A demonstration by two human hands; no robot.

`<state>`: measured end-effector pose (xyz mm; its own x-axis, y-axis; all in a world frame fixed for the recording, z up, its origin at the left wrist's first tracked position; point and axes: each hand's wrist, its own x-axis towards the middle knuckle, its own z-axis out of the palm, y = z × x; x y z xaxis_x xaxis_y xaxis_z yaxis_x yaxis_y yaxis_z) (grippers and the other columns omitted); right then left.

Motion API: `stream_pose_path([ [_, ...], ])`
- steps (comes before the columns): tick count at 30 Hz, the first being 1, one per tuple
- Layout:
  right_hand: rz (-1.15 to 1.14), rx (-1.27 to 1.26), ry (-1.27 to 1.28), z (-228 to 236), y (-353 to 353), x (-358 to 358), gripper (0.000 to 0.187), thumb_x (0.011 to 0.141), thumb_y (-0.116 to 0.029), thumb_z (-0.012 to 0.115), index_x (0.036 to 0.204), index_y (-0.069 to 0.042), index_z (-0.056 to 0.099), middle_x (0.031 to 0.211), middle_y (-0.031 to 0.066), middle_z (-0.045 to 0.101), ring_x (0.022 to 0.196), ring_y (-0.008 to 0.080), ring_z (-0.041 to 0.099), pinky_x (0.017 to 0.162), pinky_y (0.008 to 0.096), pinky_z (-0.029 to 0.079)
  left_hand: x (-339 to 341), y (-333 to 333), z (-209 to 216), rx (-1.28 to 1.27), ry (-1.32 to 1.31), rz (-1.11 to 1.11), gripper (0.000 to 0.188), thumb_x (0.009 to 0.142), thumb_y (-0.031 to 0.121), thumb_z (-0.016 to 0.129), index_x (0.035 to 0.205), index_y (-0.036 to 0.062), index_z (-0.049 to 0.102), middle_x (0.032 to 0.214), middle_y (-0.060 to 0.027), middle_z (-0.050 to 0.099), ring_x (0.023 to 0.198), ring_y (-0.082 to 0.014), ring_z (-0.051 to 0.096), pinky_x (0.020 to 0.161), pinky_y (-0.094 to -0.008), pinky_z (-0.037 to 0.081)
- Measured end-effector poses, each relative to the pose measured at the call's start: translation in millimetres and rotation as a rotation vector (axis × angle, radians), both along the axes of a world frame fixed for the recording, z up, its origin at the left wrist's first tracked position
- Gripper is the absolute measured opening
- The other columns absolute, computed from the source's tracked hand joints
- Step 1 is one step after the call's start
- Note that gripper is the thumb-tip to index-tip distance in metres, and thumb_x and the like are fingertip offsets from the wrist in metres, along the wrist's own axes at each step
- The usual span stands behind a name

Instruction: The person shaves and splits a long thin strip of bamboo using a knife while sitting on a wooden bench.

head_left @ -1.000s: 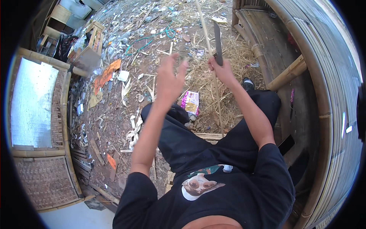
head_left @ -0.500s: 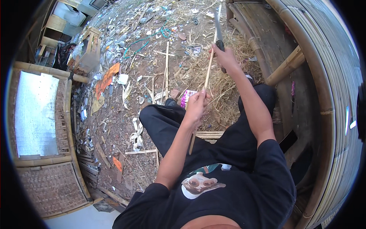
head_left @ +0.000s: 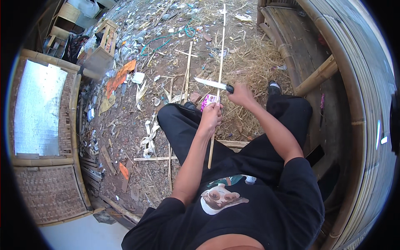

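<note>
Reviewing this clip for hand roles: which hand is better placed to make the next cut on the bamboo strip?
Probably the right hand: it grips the knife, whose blade lies against the bamboo strip. The left hand grips the strip lower down.

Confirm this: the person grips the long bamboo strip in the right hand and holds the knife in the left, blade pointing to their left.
Not quite: the hands are swapped. In the head view the left hand grips the long bamboo strip and the right hand holds the knife. The blade does point to the person's left.
</note>
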<state>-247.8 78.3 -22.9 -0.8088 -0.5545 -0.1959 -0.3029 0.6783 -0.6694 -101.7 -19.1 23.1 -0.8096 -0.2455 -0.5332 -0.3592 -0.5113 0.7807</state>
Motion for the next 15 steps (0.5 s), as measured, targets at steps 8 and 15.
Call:
stream_pose_path([
  [8, 0.043, 0.093, 0.115, 0, 11, 17, 0.029, 0.070, -0.025, 0.065, 0.073, 0.004, 0.066, 0.072, 0.0263, 0.063, 0.073, 0.0399, 0.065, 0.069, 0.0471, 0.052, 13, 4, -8, -0.058, -0.119, -0.031, 0.039, 0.098, 0.014, 0.041, 0.137, 0.0161, 0.036, 0.057, 0.0066, 0.029, 0.041, -0.0037, 0.025, 0.036, -0.0202, 0.020],
  [15, 0.100, 0.268, -0.064, -27, 25, 53, 0.025, 0.069, -0.014, 0.059, 0.082, 0.006, 0.065, 0.085, 0.0289, 0.064, 0.085, 0.0431, 0.063, 0.077, 0.0475, 0.052, 28, -1, -41, 0.275, -0.198, -0.143, 0.008, 0.098, 0.012, 0.042, 0.090, 0.0127, 0.044, 0.057, 0.0063, 0.029, 0.044, -0.0045, 0.025, 0.042, -0.0216, 0.025],
])
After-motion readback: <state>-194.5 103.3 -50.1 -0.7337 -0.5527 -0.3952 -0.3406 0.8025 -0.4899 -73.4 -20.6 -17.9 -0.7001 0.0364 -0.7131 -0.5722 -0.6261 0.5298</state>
